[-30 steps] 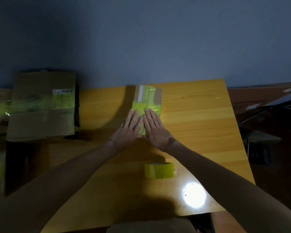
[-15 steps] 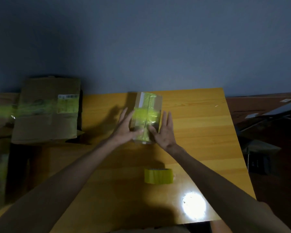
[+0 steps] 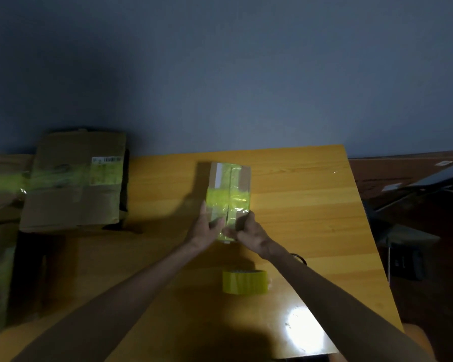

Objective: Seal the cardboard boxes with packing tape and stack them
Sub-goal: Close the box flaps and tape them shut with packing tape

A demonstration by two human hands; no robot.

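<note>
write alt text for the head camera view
A left hand and a right hand grip the near end of a small cardboard box, banded with yellow tape, on a wooden table. A yellow tape roll lies nearer the viewer; a larger taped box sits at left.

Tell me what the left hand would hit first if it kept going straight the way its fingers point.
The left hand grips the small taped box, pointing away along its left side. Going on, it would slide along that side; beyond, the table looks free to the wall, depth unclear.
</note>
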